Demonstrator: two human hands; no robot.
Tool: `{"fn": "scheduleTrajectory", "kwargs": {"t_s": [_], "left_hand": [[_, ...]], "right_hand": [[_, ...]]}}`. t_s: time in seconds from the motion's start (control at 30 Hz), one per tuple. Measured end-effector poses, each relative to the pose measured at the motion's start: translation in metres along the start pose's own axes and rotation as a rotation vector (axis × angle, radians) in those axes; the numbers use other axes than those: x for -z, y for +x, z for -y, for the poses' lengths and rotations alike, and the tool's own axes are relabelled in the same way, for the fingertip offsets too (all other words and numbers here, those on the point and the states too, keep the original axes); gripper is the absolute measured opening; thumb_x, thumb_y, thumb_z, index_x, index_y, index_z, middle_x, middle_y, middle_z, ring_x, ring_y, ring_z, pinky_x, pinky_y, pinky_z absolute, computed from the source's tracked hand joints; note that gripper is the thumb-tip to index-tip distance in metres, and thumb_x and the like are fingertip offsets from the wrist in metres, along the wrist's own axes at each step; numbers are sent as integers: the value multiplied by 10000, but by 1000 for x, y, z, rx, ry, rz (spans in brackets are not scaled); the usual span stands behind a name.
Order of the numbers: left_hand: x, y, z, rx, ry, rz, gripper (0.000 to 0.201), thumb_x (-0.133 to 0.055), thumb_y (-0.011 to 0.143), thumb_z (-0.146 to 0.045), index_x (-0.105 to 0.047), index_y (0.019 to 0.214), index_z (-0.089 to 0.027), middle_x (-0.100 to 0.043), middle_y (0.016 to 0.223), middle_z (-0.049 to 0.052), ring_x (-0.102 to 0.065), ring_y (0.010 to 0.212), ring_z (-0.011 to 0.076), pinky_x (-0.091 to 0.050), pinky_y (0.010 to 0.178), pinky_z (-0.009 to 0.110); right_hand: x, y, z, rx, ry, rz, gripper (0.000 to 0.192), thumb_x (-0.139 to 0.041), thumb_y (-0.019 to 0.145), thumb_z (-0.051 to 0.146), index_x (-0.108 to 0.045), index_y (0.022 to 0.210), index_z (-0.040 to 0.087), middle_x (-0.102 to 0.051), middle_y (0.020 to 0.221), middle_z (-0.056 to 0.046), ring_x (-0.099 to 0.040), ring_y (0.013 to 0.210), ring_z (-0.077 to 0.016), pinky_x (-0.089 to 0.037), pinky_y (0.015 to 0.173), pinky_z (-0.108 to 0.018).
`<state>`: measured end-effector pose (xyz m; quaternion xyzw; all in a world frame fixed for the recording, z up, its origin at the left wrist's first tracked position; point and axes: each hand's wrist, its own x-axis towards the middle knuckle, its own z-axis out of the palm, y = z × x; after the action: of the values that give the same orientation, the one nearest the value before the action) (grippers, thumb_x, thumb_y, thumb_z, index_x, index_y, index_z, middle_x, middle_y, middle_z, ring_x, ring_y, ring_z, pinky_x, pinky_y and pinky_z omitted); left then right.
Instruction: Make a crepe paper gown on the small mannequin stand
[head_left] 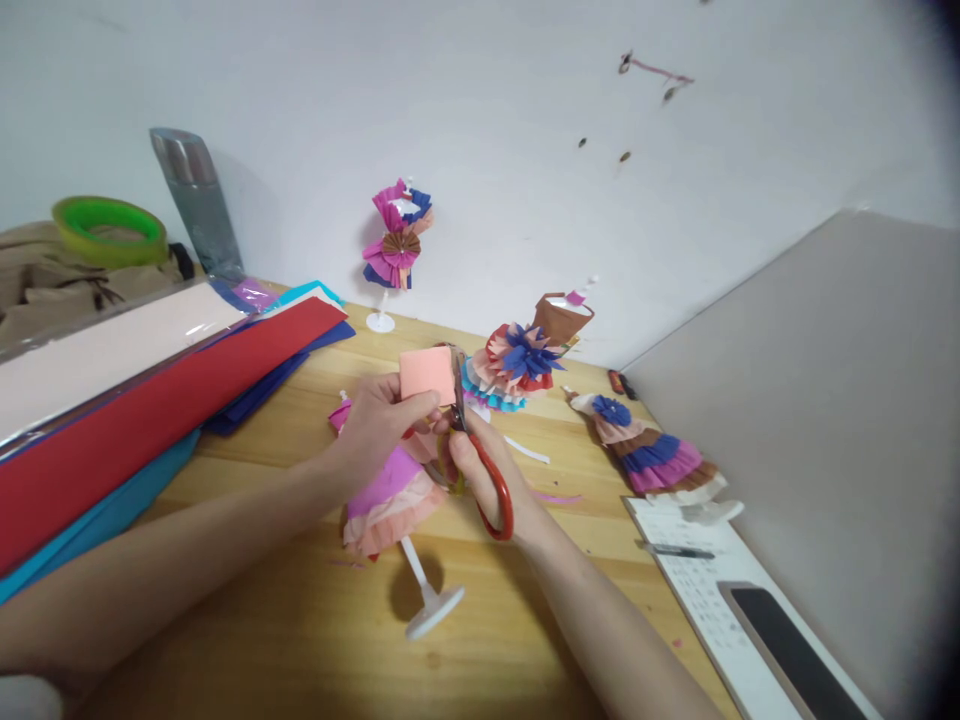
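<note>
- Left hand (375, 415) pinches one pink paper piece (420, 374) between thumb and fingers, mid-view.
- Right hand (474, 462) wraps around one pair of scissors (458, 416); blades stand at the paper's 3 o'clock edge.
- Four dress forms surround the hands: upper form (394, 262), 11 o'clock; star-flowered form (525, 352), 2 o'clock; striped form (646, 450), 3 o'clock; lilac form (394, 510), 7 o'clock.
- One tape roll (82, 240): 10 o'clock.

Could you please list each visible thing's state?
Peach square paper, held in left hand.
Red-handled scissors, in right hand, blades at paper's edge.
Purple paper dress, lying down.
Striped paper dress, lying down.
Magenta and blue paper dress, upright.
Grey cylindrical bottle, capped.
Black rectangular phone, screen dark.
Green tape roll, flat.
</note>
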<state>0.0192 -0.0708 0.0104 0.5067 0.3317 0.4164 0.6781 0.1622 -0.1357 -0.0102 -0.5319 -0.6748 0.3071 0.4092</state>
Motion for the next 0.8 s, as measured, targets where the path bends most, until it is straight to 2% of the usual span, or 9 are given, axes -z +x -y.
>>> {"fn": "scheduleTrajectory", "kwargs": {"t_s": [0.27,0.47,0.63,0.8], "left_hand": [[-2,-4,-1,11,26,24,147,-654,670,-257,-644,585,-138,-645,581,12,-548,538,111,-407,537,220],[-5,-6,-3,28,30,-5,154,-663,645,-261,-622,554,-143,-615,548,-2,-515,513,107,-382,520,221],[-4,-6,1,34,26,10,162,-658,658,-260,-603,558,-146,-615,562,-9,-524,527,108,-386,526,217],[-4,-6,2,35,24,20,176,-648,671,-269,-588,562,-145,-605,557,-8,-522,527,108,-383,522,218]], "right_hand": [[3,1,7,-7,-15,-35,550,-362,880,723,-523,874,197,-514,607,5,-534,636,-174,-403,580,-277],[3,2,7,-15,-27,-37,530,-361,893,701,-519,857,196,-515,587,3,-509,603,-169,-383,548,-271],[1,2,3,-28,-43,-68,521,-371,905,674,-553,870,188,-514,603,-5,-508,602,-165,-375,521,-259],[0,2,3,-53,-47,-90,499,-389,900,669,-524,822,195,-500,595,2,-495,577,-152,-358,497,-243]]}}
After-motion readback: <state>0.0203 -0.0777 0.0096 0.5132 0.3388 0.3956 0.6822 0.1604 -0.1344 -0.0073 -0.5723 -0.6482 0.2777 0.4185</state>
